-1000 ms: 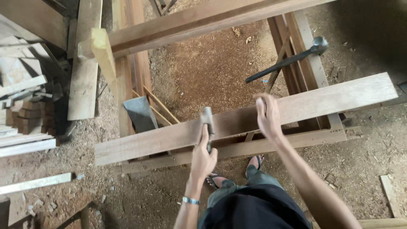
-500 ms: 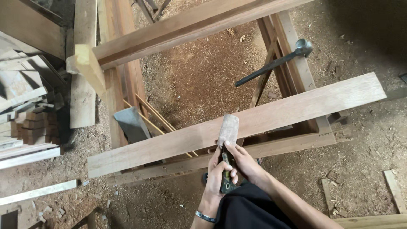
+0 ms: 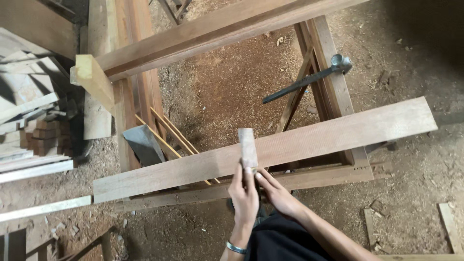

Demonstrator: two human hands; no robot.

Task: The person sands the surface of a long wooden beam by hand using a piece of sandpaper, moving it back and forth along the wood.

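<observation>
Now holding the flat metal tool (image 3: 247, 147) upright over the plank (image 3: 270, 147) at frame centre — left hand (image 3: 244, 193) gripping it, right hand (image 3: 278, 193) pinching beside — raised higher than before.

Both hands, left hand (image 3: 245, 193) and right hand (image 3: 278, 193), held a small flat grey tool (image 3: 248, 149) upright over the long plank's (image 3: 338, 133) near edge, beside a bar clamp (image 3: 309, 77).
</observation>
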